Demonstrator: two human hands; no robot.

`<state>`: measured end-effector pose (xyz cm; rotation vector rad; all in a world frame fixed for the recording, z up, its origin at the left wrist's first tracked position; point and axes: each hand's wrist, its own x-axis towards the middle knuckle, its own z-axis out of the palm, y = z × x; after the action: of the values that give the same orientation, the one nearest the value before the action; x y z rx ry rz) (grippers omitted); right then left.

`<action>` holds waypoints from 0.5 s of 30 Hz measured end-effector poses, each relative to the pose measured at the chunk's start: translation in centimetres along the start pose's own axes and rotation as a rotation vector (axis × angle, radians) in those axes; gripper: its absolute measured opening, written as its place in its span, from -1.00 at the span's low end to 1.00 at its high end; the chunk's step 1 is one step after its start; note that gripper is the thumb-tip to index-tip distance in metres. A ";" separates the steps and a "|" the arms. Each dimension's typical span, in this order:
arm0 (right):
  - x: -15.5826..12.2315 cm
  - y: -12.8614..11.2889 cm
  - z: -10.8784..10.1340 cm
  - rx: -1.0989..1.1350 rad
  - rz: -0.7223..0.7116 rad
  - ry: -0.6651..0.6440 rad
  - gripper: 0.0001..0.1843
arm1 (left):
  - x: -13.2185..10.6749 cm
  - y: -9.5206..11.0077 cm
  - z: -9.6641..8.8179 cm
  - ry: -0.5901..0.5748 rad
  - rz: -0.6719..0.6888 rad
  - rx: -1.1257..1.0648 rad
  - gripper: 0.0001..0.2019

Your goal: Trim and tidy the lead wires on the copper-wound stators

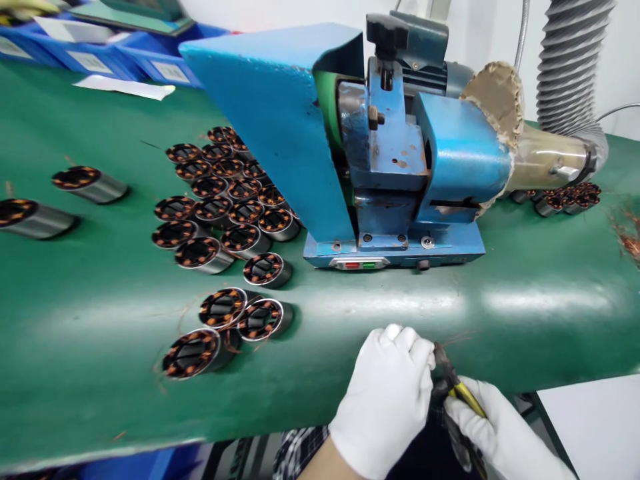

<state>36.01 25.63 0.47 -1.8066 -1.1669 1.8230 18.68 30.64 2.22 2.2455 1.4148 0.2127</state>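
Observation:
My left hand [387, 393], in a white glove, is closed near the front edge of the table with its back towards me. What its fingers hold is hidden behind them; thin copper wires stick out past the fingertips. In my right hand [485, 417], also gloved, is a pair of pliers [470, 398] with yellow and dark handles. The jaws of the pliers meet the fingertips of my left hand. To the left stand three motor stators [193, 355] close together, steel cylinders with copper windings and loose wire ends.
A blue belt grinding machine [270, 120] stands at the back, with a grey flexible hose [570, 67] at its right. Many more stators [213, 209] crowd beside it on the green table [90, 293]. Blue bins [93, 60] line the far left. Copper scraps [629, 237] lie far right.

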 end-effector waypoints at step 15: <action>5.1 -5.1 -0.3 0.076 -0.490 0.172 -0.42 | -0.8 -6.6 -0.1 0.358 -0.078 0.103 -0.74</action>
<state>33.93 32.55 0.75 -1.4378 -1.3098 1.3843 12.95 32.35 -0.66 2.3110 1.7265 0.5495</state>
